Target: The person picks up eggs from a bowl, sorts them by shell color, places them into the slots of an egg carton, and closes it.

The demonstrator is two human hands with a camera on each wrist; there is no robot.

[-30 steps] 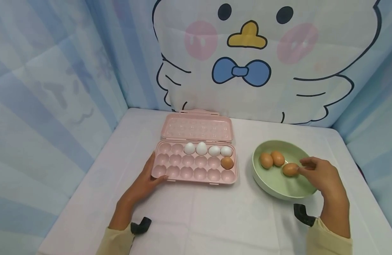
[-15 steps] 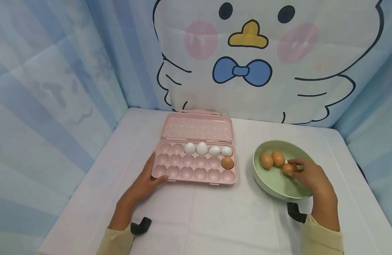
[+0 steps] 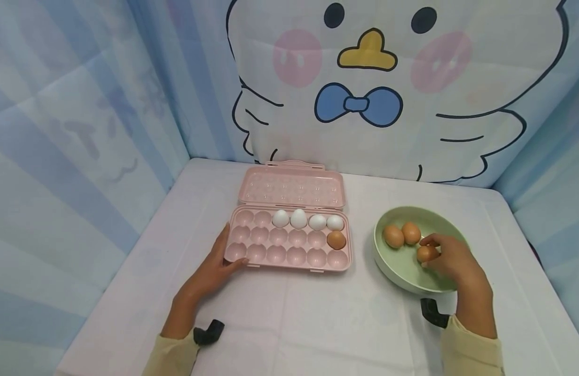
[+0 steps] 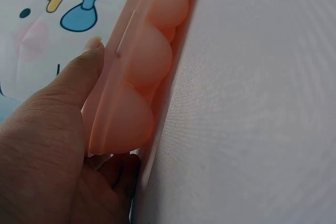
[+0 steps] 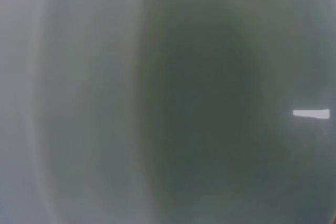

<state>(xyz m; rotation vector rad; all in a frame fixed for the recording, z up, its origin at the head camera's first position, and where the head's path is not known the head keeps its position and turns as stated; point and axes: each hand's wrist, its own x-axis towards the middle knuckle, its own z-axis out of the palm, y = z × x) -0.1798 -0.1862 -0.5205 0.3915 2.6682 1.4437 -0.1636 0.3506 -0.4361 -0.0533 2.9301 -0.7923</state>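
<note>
My left hand (image 3: 209, 271) grips the left end of a pink egg carton (image 3: 276, 256), whose lid is folded back. In the left wrist view, the thumb lies on the rim and the other fingers are bent below the end cup. Several white eggs (image 3: 298, 219) sit in the carton's back row, with one brown egg (image 3: 336, 240) at the right end of the middle row. Inside a green bowl (image 3: 404, 267), my right hand (image 3: 451, 261) holds a brown egg (image 3: 426, 254) between thumb and fingers. Two other brown eggs (image 3: 394, 236) lie beside it.
A white cloth covers the table (image 3: 317, 324). A cartoon-printed curtain (image 3: 365, 141) hangs behind it, with blue curtains (image 3: 82, 156) at both sides. The right wrist view holds only the blurred bowl wall (image 5: 210, 77).
My right hand has moved left and farther into the bowl, and its fingers have come round the nearest brown egg. The left hand and carton have stayed put.
</note>
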